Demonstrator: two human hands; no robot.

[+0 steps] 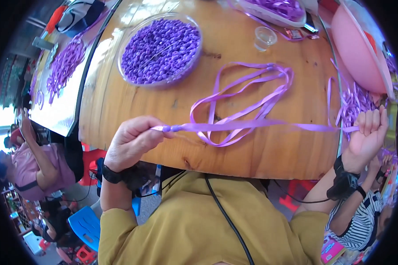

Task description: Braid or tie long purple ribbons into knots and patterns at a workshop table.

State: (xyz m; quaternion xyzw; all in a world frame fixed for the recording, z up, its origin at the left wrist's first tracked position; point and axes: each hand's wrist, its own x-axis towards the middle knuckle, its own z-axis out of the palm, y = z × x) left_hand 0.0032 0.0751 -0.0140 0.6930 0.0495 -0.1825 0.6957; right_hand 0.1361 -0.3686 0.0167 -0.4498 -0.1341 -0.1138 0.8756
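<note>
My left hand (135,140) is closed in a pinch on one end of a purple ribbon (247,125), beside a couple of purple beads (171,128) threaded on it. The ribbon runs nearly straight across, above the table's near part. At the far right, my right hand (366,134) is raised with its fingers curled round the same ribbon. Behind the stretched length, loose loops of purple ribbon (284,88) lie on the wooden table (296,154). A clear round bowl (200,46) full of purple beads (159,48) stands at the far left; a thin needle-like piece lies across the beads.
A small clear cup (265,37) and a white tray (298,21) of ribbon are at the back right. A pink basin (358,48) and a ribbon heap (356,104) lie right. More ribbons (68,62) cover a table to the left. People sit on both sides; black cables hang near me.
</note>
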